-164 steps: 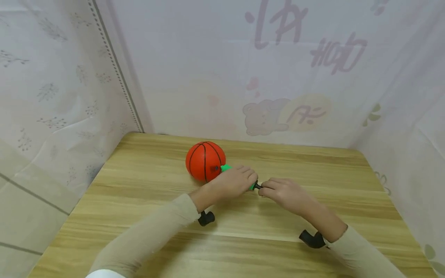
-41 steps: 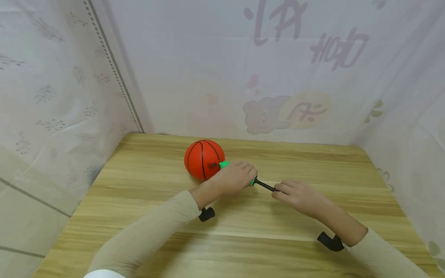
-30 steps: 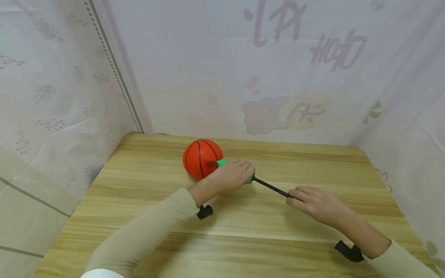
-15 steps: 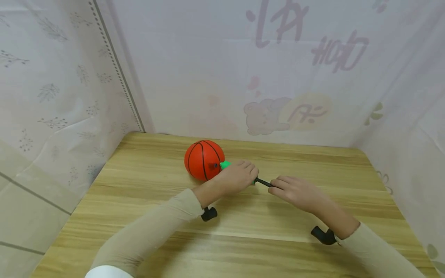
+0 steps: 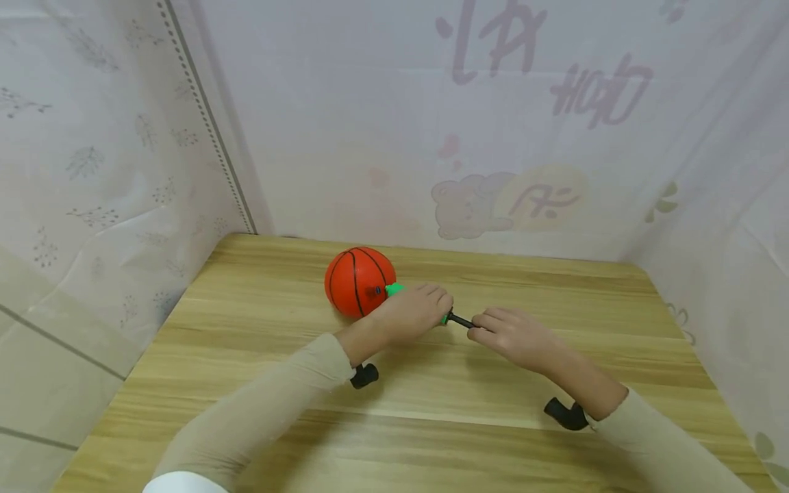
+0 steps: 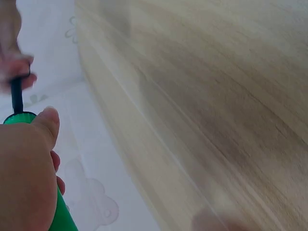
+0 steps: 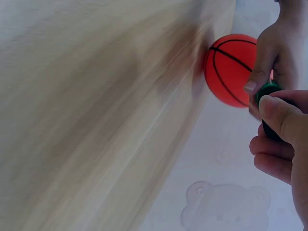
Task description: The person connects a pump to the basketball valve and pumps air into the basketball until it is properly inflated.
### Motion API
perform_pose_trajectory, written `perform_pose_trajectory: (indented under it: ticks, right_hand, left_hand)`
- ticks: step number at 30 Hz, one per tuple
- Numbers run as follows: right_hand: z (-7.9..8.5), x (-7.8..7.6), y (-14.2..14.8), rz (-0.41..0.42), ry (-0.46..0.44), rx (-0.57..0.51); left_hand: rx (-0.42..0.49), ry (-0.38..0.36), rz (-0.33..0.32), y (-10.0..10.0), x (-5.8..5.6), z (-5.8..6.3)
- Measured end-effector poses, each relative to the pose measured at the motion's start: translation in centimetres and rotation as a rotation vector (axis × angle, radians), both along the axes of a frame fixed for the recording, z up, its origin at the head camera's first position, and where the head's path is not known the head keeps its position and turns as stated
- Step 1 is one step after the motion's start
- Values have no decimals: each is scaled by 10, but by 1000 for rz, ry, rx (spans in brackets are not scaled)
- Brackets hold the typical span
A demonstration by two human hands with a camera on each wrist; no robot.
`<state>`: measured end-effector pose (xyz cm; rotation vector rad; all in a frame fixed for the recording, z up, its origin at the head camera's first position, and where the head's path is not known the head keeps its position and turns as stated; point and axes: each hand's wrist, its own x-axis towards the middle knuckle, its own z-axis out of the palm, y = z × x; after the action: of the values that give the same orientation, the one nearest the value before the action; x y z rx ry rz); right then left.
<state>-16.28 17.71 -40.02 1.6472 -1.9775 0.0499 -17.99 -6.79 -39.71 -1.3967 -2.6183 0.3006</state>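
Observation:
An orange-red toy basketball [image 5: 357, 282] with black lines sits toward the back of the wooden table. My left hand [image 5: 409, 313] grips the green barrel of a hand pump [image 6: 62, 216], whose tip end meets the ball's right side near a dark printed mark. Out of the barrel's other end comes a short length of black rod [image 5: 461, 320]. My right hand [image 5: 514, 337] holds the pump's black handle, thumb and fingers curled round it in the right wrist view. Most of the barrel is hidden under my left hand.
A pale printed curtain [image 5: 345, 123] hangs right behind the table [image 5: 431, 438] and along both sides. Black wrist-worn pieces show under each forearm, one by the left wrist [image 5: 365, 376] and one by the right [image 5: 565, 413].
My right hand drew the pump rod far out to the right about a second ago, then pushed it back toward the barrel. My left hand and the ball shifted only slightly.

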Motion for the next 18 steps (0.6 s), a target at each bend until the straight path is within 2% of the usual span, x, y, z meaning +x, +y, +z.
perform_pose_trajectory:
  ticks: [9, 18]
  right_hand:
    - [1, 16, 32, 30, 5, -36]
    - [4, 27, 49, -14, -20, -14]
  left_hand:
    - [20, 15, -11, -8, -2, 0]
    - [15, 38, -30, -9, -3, 2]
